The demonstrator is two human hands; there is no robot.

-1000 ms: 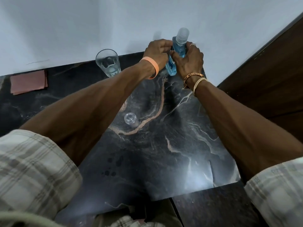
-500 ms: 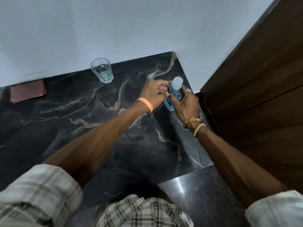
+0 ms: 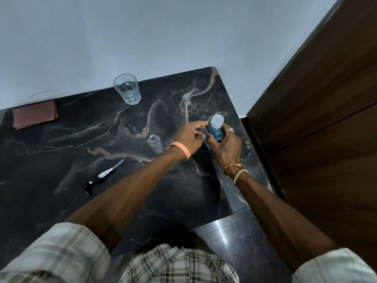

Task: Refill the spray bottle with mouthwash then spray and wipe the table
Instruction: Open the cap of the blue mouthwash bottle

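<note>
Refill not yet begun: at the right edge of a black, tan-veined marble table [image 3: 81, 139], we find a person's right hand [image 3: 226, 147] wrapped around the lower body of a blue, clear-plastic mouthwash bottle [image 3: 213, 134], which stands upright on the stone near the corner beside a dark wooden door [image 3: 316, 119]. The left hand [image 3: 188, 136] reaches in from the other side, its forefinger stretched to the bottle's shoulder just under the translucent white cap [image 3: 217, 120]. We cannot tell whether those fingers pinch the bottle or only touch it. The cap is on, so we judge that no mouthwash has been poured. The small clear plastic spray bottle [image 3: 155, 144] stands open-mouthed just left of the left wrist and looks empty. Its black-and-white pump head [image 3: 102, 177], dip tube attached, lies on its side well apart, nearer the person. That much is done. Left to do, by our reading: uncap the mouthwash, pour, refit the pump, spray, then wipe. A folded reddish-brown cloth [image 3: 35, 114] lies at the far left against the wall, untouched, and a clear glass tumbler [image 3: 127, 91] holding some water stands at the back edge.
</note>
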